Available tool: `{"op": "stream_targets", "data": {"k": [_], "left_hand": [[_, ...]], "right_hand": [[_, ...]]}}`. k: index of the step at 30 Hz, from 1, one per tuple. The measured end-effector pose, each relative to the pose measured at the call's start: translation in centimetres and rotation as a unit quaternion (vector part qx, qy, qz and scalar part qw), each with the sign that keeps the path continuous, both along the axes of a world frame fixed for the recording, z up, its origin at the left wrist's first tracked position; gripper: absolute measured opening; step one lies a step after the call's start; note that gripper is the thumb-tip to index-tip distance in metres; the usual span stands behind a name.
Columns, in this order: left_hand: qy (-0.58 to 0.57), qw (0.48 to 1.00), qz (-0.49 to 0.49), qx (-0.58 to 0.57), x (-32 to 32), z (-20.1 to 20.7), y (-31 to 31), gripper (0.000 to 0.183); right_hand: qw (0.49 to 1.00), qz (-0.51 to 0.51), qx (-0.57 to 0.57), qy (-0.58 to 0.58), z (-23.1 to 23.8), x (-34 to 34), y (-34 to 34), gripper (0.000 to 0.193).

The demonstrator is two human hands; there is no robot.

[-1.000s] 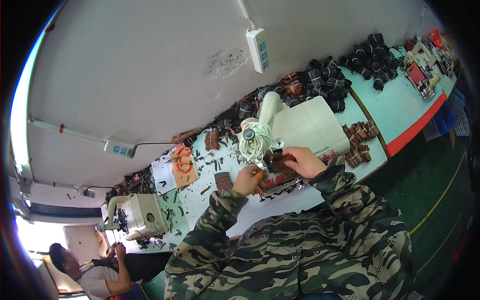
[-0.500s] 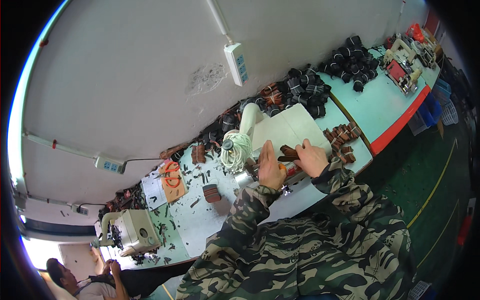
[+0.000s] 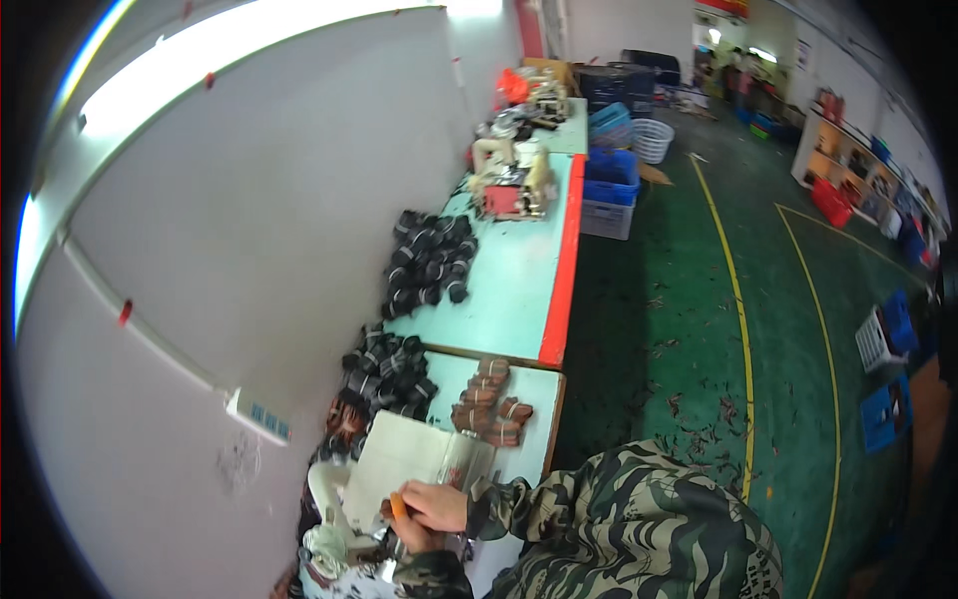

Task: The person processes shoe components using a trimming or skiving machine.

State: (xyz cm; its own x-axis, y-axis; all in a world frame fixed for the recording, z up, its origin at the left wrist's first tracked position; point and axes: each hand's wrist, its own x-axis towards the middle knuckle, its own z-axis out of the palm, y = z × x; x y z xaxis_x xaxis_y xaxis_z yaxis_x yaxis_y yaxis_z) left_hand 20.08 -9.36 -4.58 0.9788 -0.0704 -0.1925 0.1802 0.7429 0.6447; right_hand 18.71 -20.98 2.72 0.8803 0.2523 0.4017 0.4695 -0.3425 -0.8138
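My two hands are together over the front of a cream sewing machine (image 3: 404,454). My right hand (image 3: 439,504) is closed, its fingers reaching over my left. Just below it, my left hand (image 3: 414,534) is also closed, with an orange cover (image 3: 399,506) on a digit. A small part of a bundle of brown strips (image 3: 386,509) shows at the fingertips; the hands hide the rest. A coil of pale cord (image 3: 325,551) hangs at the machine's left end. Tied brown bundles (image 3: 491,399) lie on the table beyond the machine.
Black tied bundles (image 3: 384,369) line the wall, with more (image 3: 429,260) on the far pale-green table (image 3: 509,290). Another sewing machine (image 3: 514,185) stands there. Blue crates (image 3: 611,180) and a white basket (image 3: 652,140) sit beside it on the green floor (image 3: 659,299).
My view has swung right and up, showing more floor and the far room. My hands have come together; earlier they were apart, with the brown strips in my right hand.
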Motion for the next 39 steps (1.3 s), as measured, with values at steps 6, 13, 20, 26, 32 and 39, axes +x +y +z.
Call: {"op": "stream_targets", "data": {"k": [6,13,20,26,32,39], "left_hand": [[-0.008,0.900,-0.156,0.407,-3.8,9.2,-3.2,0.016],[-0.193,0.780,-0.065,0.592,-5.1,6.7,0.1,0.022],[-0.172,0.759,-0.116,0.617,-6.8,9.4,2.4,0.025],[-0.131,0.735,-0.197,0.635,-8.4,11.9,4.3,0.036],[0.107,0.942,-0.236,0.212,-11.9,11.4,7.5,0.062],[0.108,0.970,-0.136,0.172,-13.1,10.6,6.4,0.054]], "right_hand": [[0.989,0.014,-0.043,0.138,5.4,-0.7,-7.0,0.035],[0.986,0.065,-0.005,0.150,2.9,-1.5,-3.7,0.036],[0.956,0.071,-0.163,0.232,3.0,-4.6,0.3,0.046],[0.962,0.110,0.063,0.242,3.6,-4.2,-0.4,0.018],[0.840,0.184,0.175,0.479,3.4,-5.1,1.5,0.021],[0.884,0.151,0.121,0.426,2.9,-5.5,2.6,0.022]]}}
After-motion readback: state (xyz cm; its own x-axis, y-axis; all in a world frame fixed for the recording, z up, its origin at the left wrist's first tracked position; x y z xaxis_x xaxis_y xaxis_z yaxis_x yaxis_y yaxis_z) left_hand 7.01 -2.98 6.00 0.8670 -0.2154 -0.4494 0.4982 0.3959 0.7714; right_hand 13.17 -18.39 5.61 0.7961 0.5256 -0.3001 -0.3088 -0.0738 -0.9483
